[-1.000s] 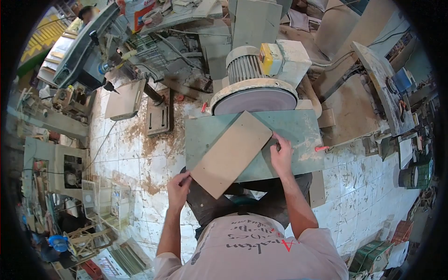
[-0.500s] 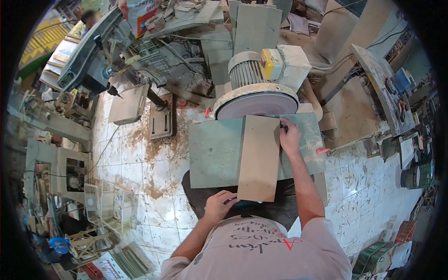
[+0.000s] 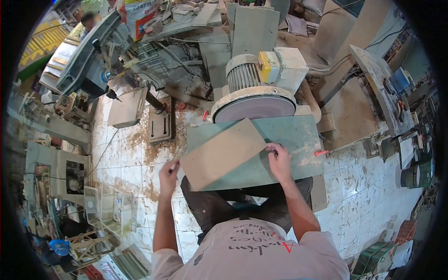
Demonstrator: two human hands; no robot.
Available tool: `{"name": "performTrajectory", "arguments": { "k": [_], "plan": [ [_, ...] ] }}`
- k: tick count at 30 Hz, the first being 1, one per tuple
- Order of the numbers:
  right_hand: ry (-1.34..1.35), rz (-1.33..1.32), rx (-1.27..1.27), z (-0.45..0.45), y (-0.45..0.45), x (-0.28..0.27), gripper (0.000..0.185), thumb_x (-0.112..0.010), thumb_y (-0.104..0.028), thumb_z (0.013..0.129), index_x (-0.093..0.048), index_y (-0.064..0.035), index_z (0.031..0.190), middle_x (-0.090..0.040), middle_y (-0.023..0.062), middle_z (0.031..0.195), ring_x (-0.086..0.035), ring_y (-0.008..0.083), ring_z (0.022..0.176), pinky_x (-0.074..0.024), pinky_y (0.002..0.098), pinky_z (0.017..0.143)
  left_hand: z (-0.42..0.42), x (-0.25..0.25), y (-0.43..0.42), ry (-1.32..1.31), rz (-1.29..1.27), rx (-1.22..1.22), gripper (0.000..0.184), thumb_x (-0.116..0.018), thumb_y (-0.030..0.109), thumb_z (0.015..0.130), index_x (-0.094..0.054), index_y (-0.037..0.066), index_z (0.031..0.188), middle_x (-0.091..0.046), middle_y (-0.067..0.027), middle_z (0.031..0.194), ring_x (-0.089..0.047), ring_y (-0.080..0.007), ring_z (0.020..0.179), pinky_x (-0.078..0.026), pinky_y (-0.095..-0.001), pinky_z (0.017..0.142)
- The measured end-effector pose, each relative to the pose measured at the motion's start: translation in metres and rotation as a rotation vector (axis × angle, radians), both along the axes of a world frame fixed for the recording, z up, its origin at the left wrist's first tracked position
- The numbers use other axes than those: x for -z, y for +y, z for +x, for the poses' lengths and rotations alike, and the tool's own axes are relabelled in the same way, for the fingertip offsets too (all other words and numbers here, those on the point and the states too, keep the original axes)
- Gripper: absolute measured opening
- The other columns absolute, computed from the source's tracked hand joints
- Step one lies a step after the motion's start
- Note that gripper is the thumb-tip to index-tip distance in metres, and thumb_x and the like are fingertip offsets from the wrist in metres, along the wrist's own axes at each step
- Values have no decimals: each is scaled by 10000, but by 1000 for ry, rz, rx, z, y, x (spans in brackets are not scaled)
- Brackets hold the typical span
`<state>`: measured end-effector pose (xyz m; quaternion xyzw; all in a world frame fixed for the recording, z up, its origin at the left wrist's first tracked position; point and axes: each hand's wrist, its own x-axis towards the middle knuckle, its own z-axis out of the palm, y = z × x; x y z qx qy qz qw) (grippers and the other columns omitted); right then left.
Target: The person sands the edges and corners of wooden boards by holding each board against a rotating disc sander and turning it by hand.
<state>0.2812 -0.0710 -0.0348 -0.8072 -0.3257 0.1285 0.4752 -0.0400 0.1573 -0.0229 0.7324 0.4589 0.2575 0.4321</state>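
A flat tan rectangular board [image 3: 223,154] lies slanted over the green work table [image 3: 294,144] of a disc sander [image 3: 255,108]. Its left end juts past the table's edge. My left hand [image 3: 169,176] pinches the board's left end at the upper corner. At the opposite end, my right hand [image 3: 279,161] grips the right corner between thumb and fingers. The board's top corner reaches close to the sanding disc; whether they touch I cannot tell.
A drill press [image 3: 88,60] stands at the left, its small table [image 3: 128,108] below the bit. Red clamp handles [image 3: 321,153] stick out beside the green table. A wooden bench [image 3: 380,88] with pliers is at the right. Dust covers the tiled floor [image 3: 163,158]. Another person appears far back left.
The board has turned from nearly upright in view to a slant, its near end swinging left. My left hand has moved left and up with it; my right hand has come down and slightly left.
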Motion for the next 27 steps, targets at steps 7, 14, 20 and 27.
{"name": "performTrajectory", "arguments": {
  "k": [7,14,20,27],
  "plan": [
    [22,8,-65,-26,8,-7,306,-542,-52,780,-652,-115,1059,-696,-3,953,-572,212,961,-342,405,901,37,1,64,-10,61,-60,251,-555,75,928,-655,53,1157,-673,-76,951,-580,-115,648,-448,-249,501],
    [30,6,-4,-9,3,-5,314,-559,-60,772,-659,-105,1067,-686,16,942,-566,229,956,-357,417,895,9,-21,11,82,-9,-10,213,-624,34,862,-681,32,1067,-673,-79,916,-589,-135,688,-464,-264,579],
    [-40,-16,47,17,3,-12,313,-554,-47,775,-658,-72,1069,-680,68,984,-561,264,985,-415,406,904,1,-46,-62,128,-45,203,151,-705,20,785,-714,36,934,-666,-67,851,-578,-139,699,-467,-264,642],
    [-83,24,139,49,22,-6,301,-551,-42,786,-650,-30,1069,-674,128,1010,-563,302,1021,-438,417,922,35,-37,-129,96,-3,506,127,-744,103,767,-706,51,877,-670,-73,861,-650,-204,721,-525,-304,663]
  ]
}}
